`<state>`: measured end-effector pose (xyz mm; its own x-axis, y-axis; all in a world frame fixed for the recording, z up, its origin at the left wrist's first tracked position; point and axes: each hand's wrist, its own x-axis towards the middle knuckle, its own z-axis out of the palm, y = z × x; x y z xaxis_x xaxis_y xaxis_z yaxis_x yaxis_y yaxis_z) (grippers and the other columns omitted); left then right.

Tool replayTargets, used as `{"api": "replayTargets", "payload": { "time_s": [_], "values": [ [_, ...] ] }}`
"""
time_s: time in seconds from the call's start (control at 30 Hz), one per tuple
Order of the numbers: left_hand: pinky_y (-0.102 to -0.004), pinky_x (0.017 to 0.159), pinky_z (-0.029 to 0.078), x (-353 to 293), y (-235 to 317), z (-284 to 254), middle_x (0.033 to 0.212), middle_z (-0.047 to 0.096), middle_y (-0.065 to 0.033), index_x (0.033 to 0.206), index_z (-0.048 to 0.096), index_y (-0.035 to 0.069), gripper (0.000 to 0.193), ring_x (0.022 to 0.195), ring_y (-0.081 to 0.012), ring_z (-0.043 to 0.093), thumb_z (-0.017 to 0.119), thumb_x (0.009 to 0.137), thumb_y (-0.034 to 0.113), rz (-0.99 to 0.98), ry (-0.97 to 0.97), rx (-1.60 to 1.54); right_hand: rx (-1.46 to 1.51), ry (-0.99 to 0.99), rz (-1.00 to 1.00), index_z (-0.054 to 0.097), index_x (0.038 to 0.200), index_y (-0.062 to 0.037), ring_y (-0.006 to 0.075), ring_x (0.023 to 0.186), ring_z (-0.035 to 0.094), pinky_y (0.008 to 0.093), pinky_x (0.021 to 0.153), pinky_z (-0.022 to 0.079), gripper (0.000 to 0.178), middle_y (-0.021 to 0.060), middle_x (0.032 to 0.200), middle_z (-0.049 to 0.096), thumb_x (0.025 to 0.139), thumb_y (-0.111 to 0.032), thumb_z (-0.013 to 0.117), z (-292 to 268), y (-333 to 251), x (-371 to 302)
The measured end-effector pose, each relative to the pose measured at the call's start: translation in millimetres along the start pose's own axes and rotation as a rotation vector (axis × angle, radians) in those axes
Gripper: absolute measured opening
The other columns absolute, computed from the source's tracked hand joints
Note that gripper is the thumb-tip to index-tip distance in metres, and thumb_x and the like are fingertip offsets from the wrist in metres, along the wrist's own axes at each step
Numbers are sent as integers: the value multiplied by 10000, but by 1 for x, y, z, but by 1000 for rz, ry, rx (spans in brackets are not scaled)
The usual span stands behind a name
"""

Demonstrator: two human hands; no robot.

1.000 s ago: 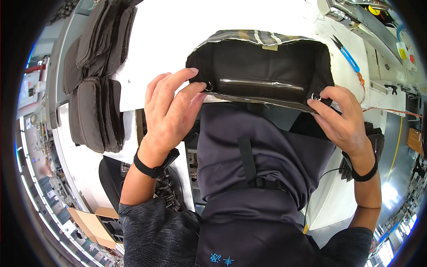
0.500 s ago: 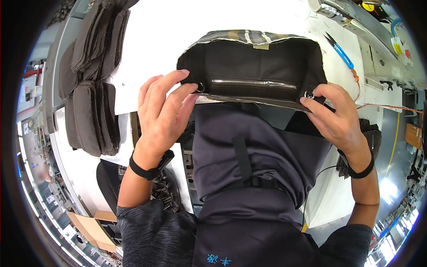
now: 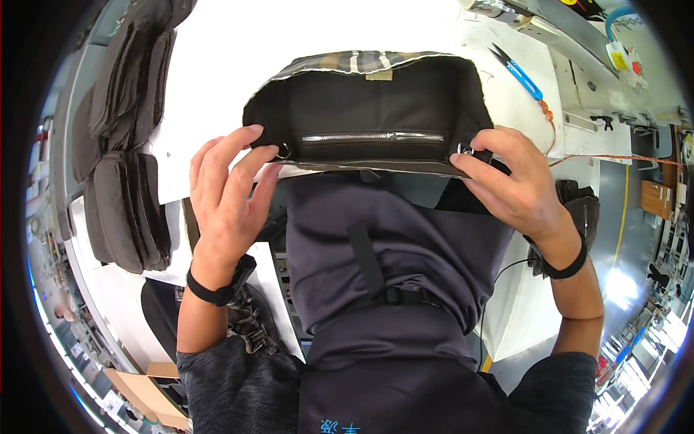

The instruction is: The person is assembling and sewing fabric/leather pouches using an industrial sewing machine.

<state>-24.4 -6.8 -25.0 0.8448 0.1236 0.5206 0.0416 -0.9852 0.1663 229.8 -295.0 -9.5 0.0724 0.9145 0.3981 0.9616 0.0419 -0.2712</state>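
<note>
A bag (image 3: 361, 101) with a dark lining and a plaid outer edge lies at the table's near side, its mouth spread toward me. Across the lining runs a silver zipper (image 3: 372, 137). My left hand (image 3: 231, 181) pinches the bag's left corner, beside a small metal ring (image 3: 284, 150). At the opposite corner, my right hand (image 3: 510, 173) grips the edge with thumb and fingers, next to metal hardware (image 3: 465, 149). The bag's outside is mostly hidden. A tan tab (image 3: 379, 75) shows on its far rim.
Blue thread snips (image 3: 522, 78) with an orange cord lie right of the bag on the white table (image 3: 238, 36). Stacks of dark fabric pieces (image 3: 126, 210) stand at the left edge. Below them is an open cardboard box (image 3: 144, 398). More dark pieces (image 3: 578, 210) sit beyond my right wrist.
The whole view has shifted, so the bag, hands and table appear farther left. Both hands keep their hold on the bag's corners; its shape is nearly the same.
</note>
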Motion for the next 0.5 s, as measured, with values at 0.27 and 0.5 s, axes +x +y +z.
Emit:
{"api": "replayTargets", "payload": {
  "time_s": [0.27,0.5],
  "values": [
    [-450,1016,511,-3,1,-1,1329,683,-127,1142,723,57,407,1195,-345,646,847,771,-56,-16,-10,7,44,7,5,763,1061,-57,312,978,662,422,817,568,320,98,1119,636,753,-28,845,0,0,0],
    [-439,1018,520,-5,-1,-1,1334,680,-137,1160,716,48,406,1212,-342,645,838,792,-70,-26,-16,17,48,3,11,757,1071,-56,315,995,669,421,829,570,314,100,1120,639,769,-47,843,2,1,-2]
  ]
}}
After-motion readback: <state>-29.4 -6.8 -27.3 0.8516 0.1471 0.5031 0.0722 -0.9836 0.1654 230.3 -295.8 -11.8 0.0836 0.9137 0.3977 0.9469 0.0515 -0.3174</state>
